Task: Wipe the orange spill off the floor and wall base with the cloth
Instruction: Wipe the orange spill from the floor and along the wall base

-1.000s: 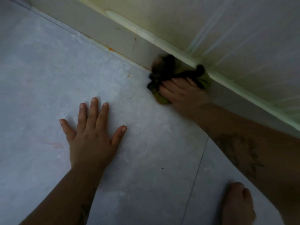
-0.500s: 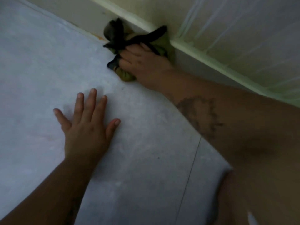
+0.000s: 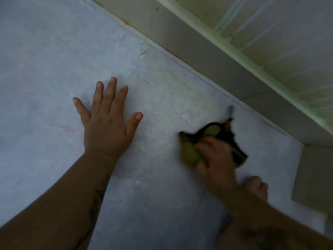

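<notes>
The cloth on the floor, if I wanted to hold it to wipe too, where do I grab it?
Grab the cloth from above, over its bunched green middle, as the right hand does now. It lies crumpled into a lump on the floor, so a palm-down clutch gathers the folds. The loose dark ends poking toward the wall base would probably just flop.

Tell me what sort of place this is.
Probably an indoor room corner at floor level: a pale tiled floor meets a grey wall base with orange stains, and the right hand holds a cloth.
</notes>
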